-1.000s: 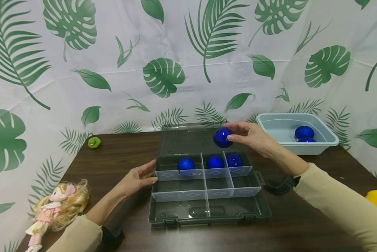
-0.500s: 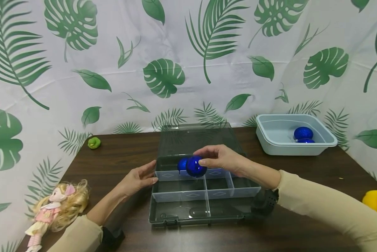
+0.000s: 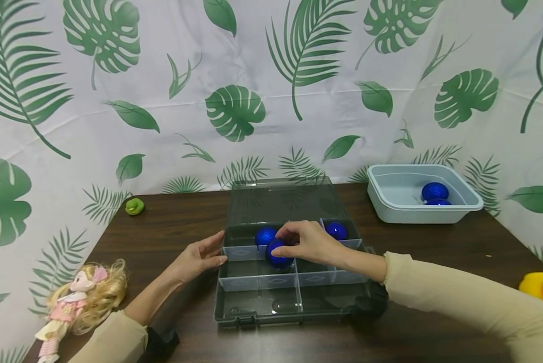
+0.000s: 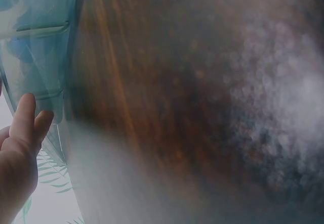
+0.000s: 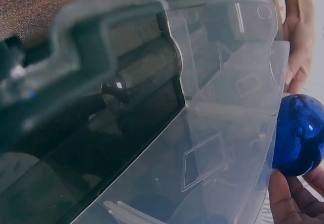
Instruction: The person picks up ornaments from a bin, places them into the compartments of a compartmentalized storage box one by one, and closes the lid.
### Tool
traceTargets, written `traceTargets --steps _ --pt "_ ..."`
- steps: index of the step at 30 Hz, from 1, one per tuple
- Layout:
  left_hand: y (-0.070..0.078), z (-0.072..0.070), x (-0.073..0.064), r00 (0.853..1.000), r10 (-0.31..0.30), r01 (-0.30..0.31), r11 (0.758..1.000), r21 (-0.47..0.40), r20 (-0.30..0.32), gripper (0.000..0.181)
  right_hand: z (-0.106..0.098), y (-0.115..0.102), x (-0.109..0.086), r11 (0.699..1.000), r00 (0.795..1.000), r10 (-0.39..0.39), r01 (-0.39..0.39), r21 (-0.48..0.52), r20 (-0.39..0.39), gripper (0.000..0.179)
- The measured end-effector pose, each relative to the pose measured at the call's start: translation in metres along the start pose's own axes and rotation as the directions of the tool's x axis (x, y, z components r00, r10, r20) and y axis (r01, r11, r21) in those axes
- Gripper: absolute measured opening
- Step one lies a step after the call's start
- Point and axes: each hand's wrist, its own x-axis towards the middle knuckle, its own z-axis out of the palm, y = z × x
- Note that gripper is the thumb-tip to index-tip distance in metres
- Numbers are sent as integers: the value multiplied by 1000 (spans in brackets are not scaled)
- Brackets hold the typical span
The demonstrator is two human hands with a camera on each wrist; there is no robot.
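Note:
My right hand (image 3: 312, 245) pinches a shiny blue bauble (image 3: 278, 254) between thumb and fingers, over the middle-left compartment of a grey see-through divider box (image 3: 257, 298). In the right wrist view this bauble (image 5: 299, 133) is beside a clear divider (image 5: 212, 148). The box's back row holds a glittery blue bauble (image 3: 264, 235) at left and a shiny blue one (image 3: 336, 231) at right; my right hand covers the compartment between them. My left hand (image 3: 200, 258) touches the box's left side with fairly straight fingers; the left wrist view shows these fingers (image 4: 24, 120) against the wall.
The box's lid (image 3: 280, 201) lies back toward the leaf-print cloth. A pale blue tub (image 3: 398, 194) with blue baubles (image 3: 434, 191) stands at the back right. A doll (image 3: 71, 302), a small green duck (image 3: 134, 206) and a yellow duck (image 3: 541, 287) are near the table's edges.
My right hand has carried the bauble leftward and down, from above the back row to the middle-left compartment. My left hand has stayed at the box's left side.

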Motion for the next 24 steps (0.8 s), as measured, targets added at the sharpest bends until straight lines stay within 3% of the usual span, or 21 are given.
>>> traceTargets --steps 8,15,20,24 --pt "1 0 0 1000 -3 3 1000 5 -9 74 0 -1 0 1000 1000 0 0 -26 2 36" --pt "-1 2 -1 1000 -24 24 1000 3 -18 74 -4 6 -3 999 1000 -7 8 43 -13 32" --pt "-3 2 0 999 -22 22 1000 8 -24 74 -28 15 -5 994 993 37 -25 109 -113 29" --pt "-2 1 0 1000 -17 17 1000 9 -25 73 -59 34 -6 980 967 97 -50 195 -237 28"
